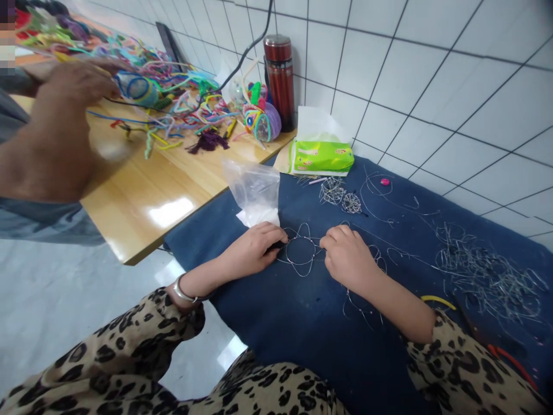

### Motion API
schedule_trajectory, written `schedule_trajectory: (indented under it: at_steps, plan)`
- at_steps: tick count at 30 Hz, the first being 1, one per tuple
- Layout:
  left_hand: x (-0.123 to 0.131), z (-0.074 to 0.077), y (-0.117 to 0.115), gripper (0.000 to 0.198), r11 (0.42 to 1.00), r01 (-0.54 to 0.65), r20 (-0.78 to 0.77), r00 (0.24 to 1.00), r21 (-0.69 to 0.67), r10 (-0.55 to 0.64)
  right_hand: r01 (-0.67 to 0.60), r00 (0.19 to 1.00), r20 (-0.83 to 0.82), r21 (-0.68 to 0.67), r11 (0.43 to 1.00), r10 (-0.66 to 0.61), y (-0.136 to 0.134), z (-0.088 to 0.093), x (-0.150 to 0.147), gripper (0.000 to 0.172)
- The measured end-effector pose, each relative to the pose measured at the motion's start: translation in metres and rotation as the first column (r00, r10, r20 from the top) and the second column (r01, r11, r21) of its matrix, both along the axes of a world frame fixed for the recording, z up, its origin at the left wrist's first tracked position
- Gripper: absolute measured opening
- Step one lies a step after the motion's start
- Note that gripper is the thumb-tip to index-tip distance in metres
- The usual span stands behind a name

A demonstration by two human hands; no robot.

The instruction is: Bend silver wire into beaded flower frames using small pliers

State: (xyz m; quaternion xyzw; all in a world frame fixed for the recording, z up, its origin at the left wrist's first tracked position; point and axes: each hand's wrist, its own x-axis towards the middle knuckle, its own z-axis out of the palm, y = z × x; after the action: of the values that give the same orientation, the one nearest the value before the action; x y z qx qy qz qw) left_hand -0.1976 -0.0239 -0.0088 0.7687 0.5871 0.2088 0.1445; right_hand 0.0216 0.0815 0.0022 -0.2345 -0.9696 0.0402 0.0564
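A thin wire ring with several looped petals and small beads (pixel 301 237) lies on the dark blue cloth (pixel 311 323). My left hand (pixel 259 245) pinches the left side of this beaded wire flower between thumb and fingers. On its right side, my right hand (pixel 345 253) has its fingers closed on the wire. Under and beside my right forearm lies another beaded wire shape (pixel 360 311), partly covered by the arm. A clear plastic bag (pixel 254 187) with something white at its base sits just beyond my left hand.
Beyond my hands are two small wire balls (pixel 332 190) and a green tissue pack (pixel 324 157). Tangled wire (pixel 488 276) and yellow-and-red-handled tools (pixel 514 366) lie right. A red thermos (pixel 280 83) and colourful yarn (pixel 185 98) occupy the wooden table (pixel 129 213); a co-worker's hands (pixel 64 109) are left.
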Motion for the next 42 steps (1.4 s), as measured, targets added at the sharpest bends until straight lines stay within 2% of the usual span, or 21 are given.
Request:
schedule_trajectory:
  at_steps: [4, 10, 14, 18, 24, 35, 42]
  plan:
    - [0.0, 0.001, -0.006, 0.021, 1.0, 0.024, 0.011, 1.0, -0.004, -0.024, -0.004, 1.0, 0.002, -0.033, 0.999, 0.004, 0.0, 0.001, 0.002, 0.015]
    - [0.005, 0.001, -0.019, 0.016, 0.998, -0.058, -0.039, 0.998, 0.001, 0.058, -0.034, 0.999, -0.037, -0.07, 0.997, 0.031, -0.004, 0.01, 0.003, 0.017]
    - [0.009, -0.003, -0.025, 0.014, 1.0, 0.0, -0.043, 0.999, -0.003, 0.0, -0.147, 0.987, -0.088, -0.123, 0.981, 0.137, -0.012, 0.013, 0.002, 0.019]
    - [0.01, -0.006, -0.026, 0.013, 1.0, 0.016, -0.039, 0.999, -0.024, -0.017, -0.234, 0.971, -0.085, -0.16, 0.959, 0.223, -0.018, 0.007, 0.001, 0.018]
    - [0.009, -0.006, -0.026, 0.015, 1.0, 0.019, -0.028, 0.999, -0.025, -0.02, -0.25, 0.968, -0.067, -0.155, 0.956, 0.242, -0.015, 0.0, 0.005, 0.019]
    - [0.003, 0.003, -0.024, 0.02, 0.996, 0.082, 0.033, 0.996, -0.042, -0.08, -0.28, 0.96, -0.055, -0.155, 0.948, 0.274, -0.013, 0.004, 0.003, 0.016]
    - [-0.005, -0.002, -0.021, 0.011, 0.997, 0.071, 0.037, 0.997, -0.03, -0.07, -0.295, 0.955, -0.081, -0.177, 0.939, 0.285, -0.011, -0.001, 0.005, 0.016]
